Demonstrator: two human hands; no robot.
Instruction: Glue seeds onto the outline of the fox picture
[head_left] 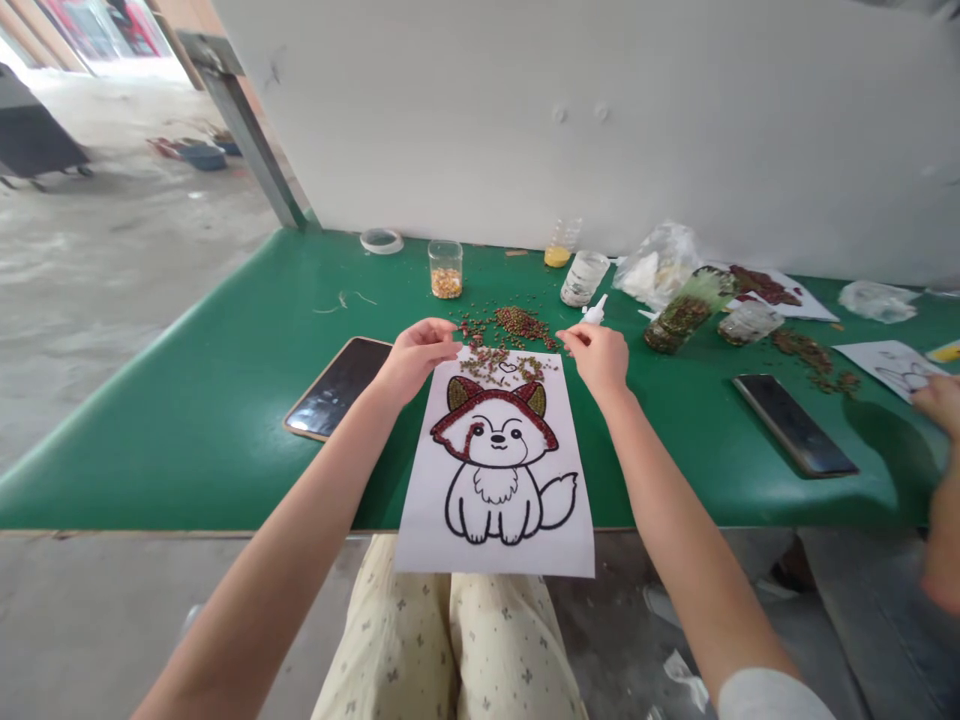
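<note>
A white sheet with an outlined fox-like animal [495, 500] lies before me, its lower end hanging past the table edge. Red and green beans fill the ears and head border; loose ones [487, 368] are scattered along the sheet's top. My left hand [421, 358] is at the top left corner, thumb and index finger drawn together beside the beans. On the other side, my right hand [600, 357] pinches near the bean pile [521, 323]. Anything between either hand's fingertips is too small to make out. A white glue bottle [595, 311] lies behind my right hand.
Phones lie left [337, 388] and right [795, 425] on the green table [225, 370]. Behind stand a cup of corn kernels [446, 275], a clear cup [585, 279] and a tipped bean jar [686, 312]. Another person's hand [939, 402] touches a drawing at far right.
</note>
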